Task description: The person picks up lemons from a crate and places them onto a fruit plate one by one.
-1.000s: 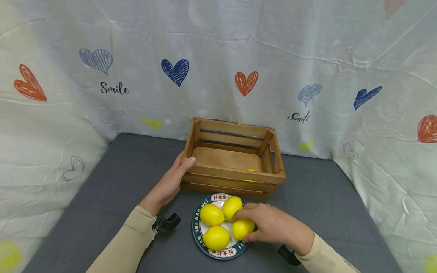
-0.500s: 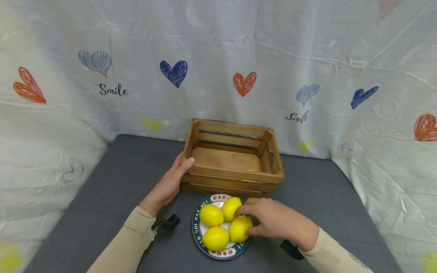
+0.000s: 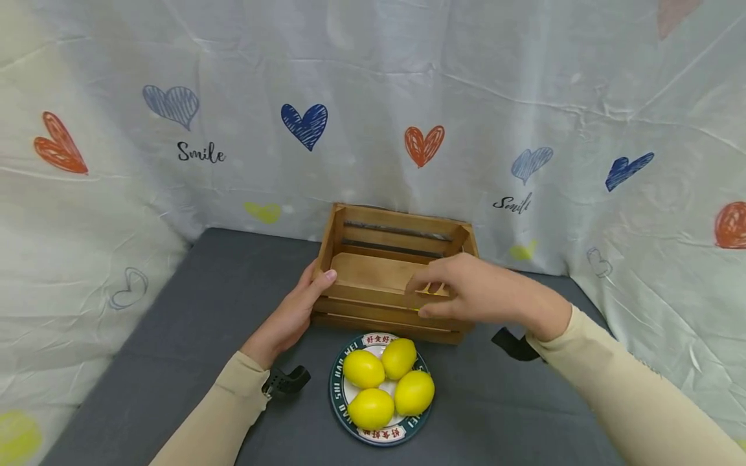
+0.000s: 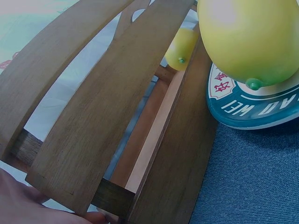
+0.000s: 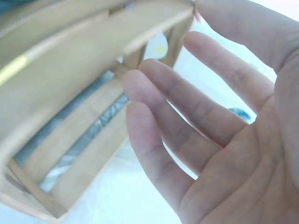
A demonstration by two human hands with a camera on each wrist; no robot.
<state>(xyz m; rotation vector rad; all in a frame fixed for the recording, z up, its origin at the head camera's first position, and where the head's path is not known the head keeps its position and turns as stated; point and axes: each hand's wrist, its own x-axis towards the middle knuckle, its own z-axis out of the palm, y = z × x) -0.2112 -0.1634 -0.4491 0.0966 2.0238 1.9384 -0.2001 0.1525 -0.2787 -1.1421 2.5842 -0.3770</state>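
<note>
My left hand (image 3: 290,315) grips the left end of a slatted wooden crate (image 3: 373,294), thumb at its front corner. My right hand (image 3: 478,288) hangs over the crate's front right side, fingers loosely bent and apart; in the right wrist view the palm (image 5: 233,186) holds nothing. Inside the crate, a yellow lemon (image 4: 181,49) shows between the slats; the right hand covers most of it in the head view. Several more lemons, one at the near right (image 3: 414,393), lie on a round plate (image 3: 336,395) with a green lettered rim, in front of the crate.
A dark grey cloth (image 3: 192,336) covers the table. Behind and beside it hangs a white curtain (image 3: 361,84) printed with hearts and the word Smile. A black band (image 3: 287,380) is at the left wrist, another (image 3: 514,344) at the right.
My right hand has let go of the near-right lemon, which stays on the plate, and has moved up and away over the crate's front. The left hand keeps its grip on the crate.
</note>
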